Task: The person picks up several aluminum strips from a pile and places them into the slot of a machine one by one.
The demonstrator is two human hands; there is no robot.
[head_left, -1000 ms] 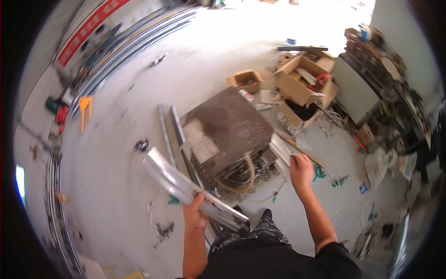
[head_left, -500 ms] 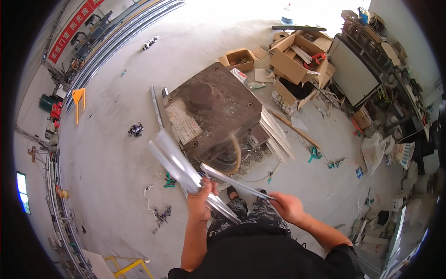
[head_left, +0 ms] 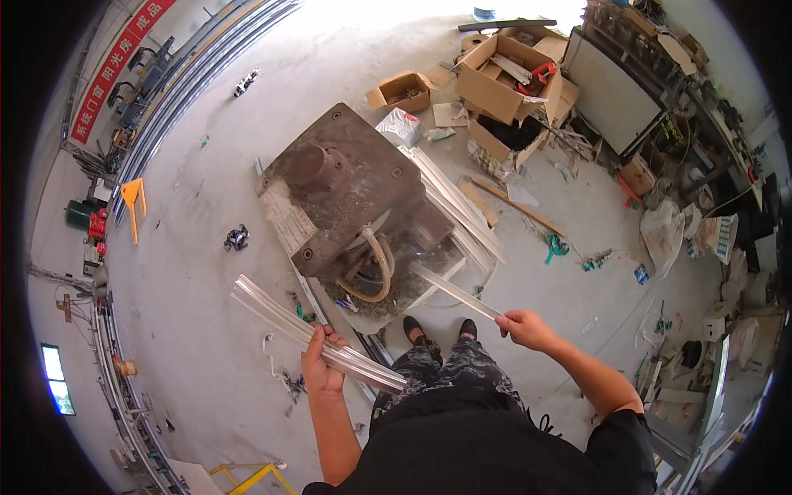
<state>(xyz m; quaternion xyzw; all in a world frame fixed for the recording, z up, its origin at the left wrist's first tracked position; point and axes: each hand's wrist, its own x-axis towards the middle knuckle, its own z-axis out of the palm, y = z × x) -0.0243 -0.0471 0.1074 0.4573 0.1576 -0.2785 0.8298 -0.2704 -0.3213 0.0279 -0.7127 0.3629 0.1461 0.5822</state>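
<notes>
As the left hand clasps strips (shiny), right hand pinching a bar — slanted, near a brown machine.

At upper left, a red banner hung on the wall above long metal profiles; an orange-yellow bracket-like piece stood near their lower end. At upper right, a large open cardboard box held a red object, with a smaller carton to its left and a pale panel to its right. Below these, a wooden strip, green tangled material and a translucent plastic bag lay on the grey floor.
</notes>
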